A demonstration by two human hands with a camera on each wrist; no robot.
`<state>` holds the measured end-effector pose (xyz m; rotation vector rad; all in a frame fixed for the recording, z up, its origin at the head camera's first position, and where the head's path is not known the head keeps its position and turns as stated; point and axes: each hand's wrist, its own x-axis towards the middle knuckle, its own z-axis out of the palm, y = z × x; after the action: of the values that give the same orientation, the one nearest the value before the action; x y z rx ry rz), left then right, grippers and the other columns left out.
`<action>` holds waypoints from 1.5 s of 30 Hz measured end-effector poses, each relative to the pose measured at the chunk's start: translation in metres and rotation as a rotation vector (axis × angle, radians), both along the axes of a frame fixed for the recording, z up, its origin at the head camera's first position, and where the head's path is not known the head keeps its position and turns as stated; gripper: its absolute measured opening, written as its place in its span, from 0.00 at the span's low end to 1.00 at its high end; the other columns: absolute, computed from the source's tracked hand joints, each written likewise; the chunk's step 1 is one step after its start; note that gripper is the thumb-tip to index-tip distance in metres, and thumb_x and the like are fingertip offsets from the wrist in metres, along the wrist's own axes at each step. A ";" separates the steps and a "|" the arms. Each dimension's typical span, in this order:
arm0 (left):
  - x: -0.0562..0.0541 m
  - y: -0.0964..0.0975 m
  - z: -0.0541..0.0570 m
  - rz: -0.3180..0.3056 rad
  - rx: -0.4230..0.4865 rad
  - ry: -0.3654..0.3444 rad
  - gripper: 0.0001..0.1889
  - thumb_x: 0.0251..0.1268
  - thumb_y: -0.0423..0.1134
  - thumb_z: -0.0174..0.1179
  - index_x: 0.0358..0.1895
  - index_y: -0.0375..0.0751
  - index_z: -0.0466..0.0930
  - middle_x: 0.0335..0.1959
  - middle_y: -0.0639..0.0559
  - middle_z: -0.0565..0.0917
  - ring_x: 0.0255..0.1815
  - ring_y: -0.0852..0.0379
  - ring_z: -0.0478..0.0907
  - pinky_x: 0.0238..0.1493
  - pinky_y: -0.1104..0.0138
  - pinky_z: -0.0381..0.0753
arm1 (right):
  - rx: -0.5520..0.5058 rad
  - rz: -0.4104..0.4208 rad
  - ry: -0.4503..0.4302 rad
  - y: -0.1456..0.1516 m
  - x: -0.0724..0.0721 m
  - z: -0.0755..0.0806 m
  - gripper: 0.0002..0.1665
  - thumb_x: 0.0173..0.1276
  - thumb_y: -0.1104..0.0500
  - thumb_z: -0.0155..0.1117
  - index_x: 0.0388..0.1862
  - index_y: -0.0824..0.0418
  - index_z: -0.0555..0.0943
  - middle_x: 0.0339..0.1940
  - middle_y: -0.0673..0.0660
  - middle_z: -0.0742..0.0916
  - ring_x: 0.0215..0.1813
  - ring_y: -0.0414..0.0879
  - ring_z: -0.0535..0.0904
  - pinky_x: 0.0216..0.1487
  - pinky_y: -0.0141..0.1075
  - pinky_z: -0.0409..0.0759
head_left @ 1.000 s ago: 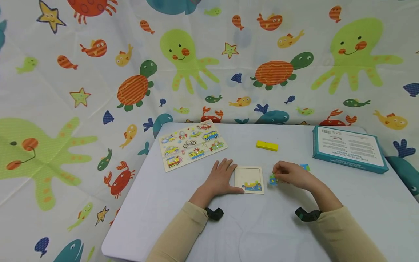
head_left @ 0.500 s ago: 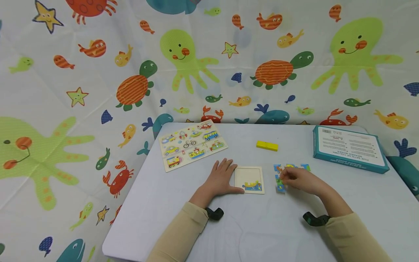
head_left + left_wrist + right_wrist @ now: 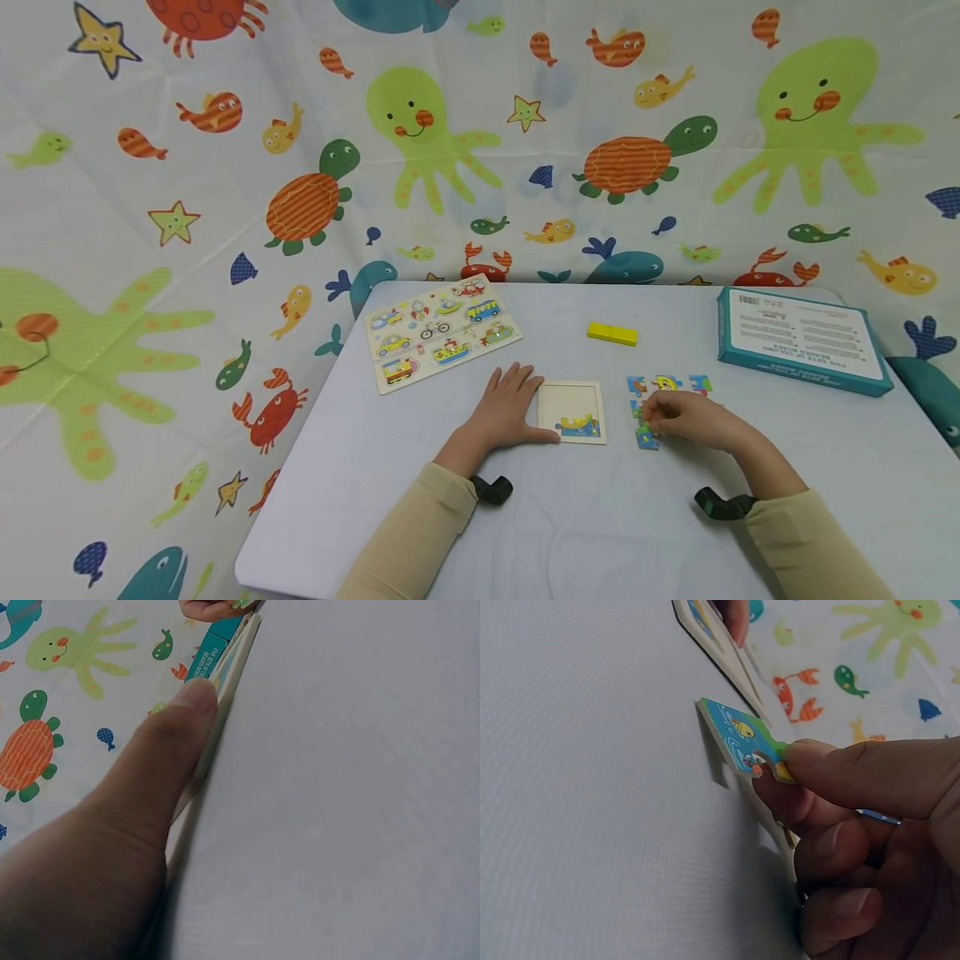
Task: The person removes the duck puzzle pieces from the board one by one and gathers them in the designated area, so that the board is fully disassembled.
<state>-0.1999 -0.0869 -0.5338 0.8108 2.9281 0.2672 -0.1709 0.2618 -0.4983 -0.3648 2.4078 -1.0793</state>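
My left hand [image 3: 504,410] lies with fingers spread at the left side of a small square wooden puzzle tray [image 3: 570,400], its thumb [image 3: 196,701] on the frame's lower edge. A few joined pieces with yellow and blue print [image 3: 579,426] fill the tray's lower right part. To the right of it, my right hand [image 3: 693,421] pinches a blue and green puzzle piece [image 3: 739,739] between thumb and forefinger, tilted and just above the tabletop in the right wrist view. Beyond that hand lie loose puzzle pieces: an orange and blue one [image 3: 637,385], a yellow one [image 3: 667,382] and a blue-green one [image 3: 701,384].
A vehicle-picture puzzle board [image 3: 442,333] lies at the back left of the white table [image 3: 420,467]. Behind the tray sits a yellow block [image 3: 612,333]. A teal box [image 3: 804,342] lies at the back right. A sea-animal cloth [image 3: 525,150] hangs behind.
My right hand has moved right, away from the tray, with the puzzle piece in its fingers. More loose pieces now show behind it. My left hand has stayed in place.
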 end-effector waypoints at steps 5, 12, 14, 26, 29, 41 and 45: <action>0.000 0.000 0.001 -0.001 0.001 0.002 0.59 0.43 0.86 0.51 0.77 0.52 0.58 0.79 0.51 0.56 0.83 0.47 0.45 0.80 0.46 0.43 | 0.010 -0.002 -0.002 -0.001 0.000 -0.001 0.08 0.70 0.57 0.64 0.45 0.55 0.79 0.37 0.53 0.81 0.38 0.47 0.74 0.33 0.32 0.74; 0.000 0.000 0.002 0.001 -0.001 -0.002 0.59 0.43 0.86 0.52 0.77 0.52 0.58 0.79 0.51 0.56 0.83 0.47 0.45 0.80 0.46 0.43 | 0.041 -0.005 0.017 -0.002 0.001 0.000 0.07 0.70 0.57 0.65 0.45 0.55 0.80 0.37 0.53 0.81 0.39 0.48 0.73 0.34 0.32 0.75; 0.001 0.000 0.002 0.000 -0.003 -0.002 0.59 0.43 0.86 0.52 0.77 0.52 0.58 0.79 0.51 0.56 0.83 0.47 0.45 0.80 0.45 0.43 | 0.051 0.001 0.034 -0.002 0.001 0.001 0.07 0.70 0.56 0.65 0.45 0.54 0.80 0.38 0.52 0.81 0.40 0.47 0.74 0.35 0.32 0.75; -0.001 0.000 -0.001 0.002 -0.005 0.005 0.60 0.42 0.87 0.50 0.77 0.53 0.57 0.79 0.51 0.56 0.82 0.47 0.45 0.80 0.46 0.43 | 0.094 0.028 0.100 -0.022 -0.012 0.017 0.08 0.71 0.52 0.63 0.45 0.53 0.80 0.41 0.51 0.83 0.41 0.47 0.75 0.38 0.35 0.76; 0.000 0.000 -0.001 0.001 0.001 0.002 0.60 0.42 0.87 0.50 0.77 0.52 0.58 0.79 0.51 0.56 0.82 0.47 0.45 0.80 0.45 0.43 | 0.079 0.038 0.098 -0.034 -0.016 0.019 0.08 0.71 0.53 0.63 0.45 0.53 0.80 0.41 0.51 0.83 0.41 0.47 0.75 0.39 0.35 0.76; 0.000 0.000 0.001 0.002 -0.007 0.007 0.60 0.42 0.87 0.49 0.76 0.52 0.58 0.79 0.51 0.56 0.82 0.47 0.45 0.79 0.45 0.44 | 0.028 0.111 0.086 -0.080 -0.028 0.011 0.08 0.70 0.54 0.65 0.46 0.53 0.81 0.41 0.49 0.84 0.38 0.45 0.75 0.38 0.36 0.76; 0.000 0.001 0.001 0.001 -0.012 0.015 0.60 0.42 0.87 0.49 0.76 0.52 0.58 0.79 0.51 0.57 0.82 0.47 0.46 0.79 0.45 0.45 | 0.043 0.145 0.103 -0.093 -0.030 0.007 0.08 0.69 0.53 0.65 0.46 0.51 0.82 0.41 0.47 0.85 0.39 0.44 0.75 0.40 0.37 0.74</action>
<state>-0.2001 -0.0862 -0.5329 0.8127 2.9410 0.2447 -0.2008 0.1687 -0.4917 -0.5837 2.4472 -0.9649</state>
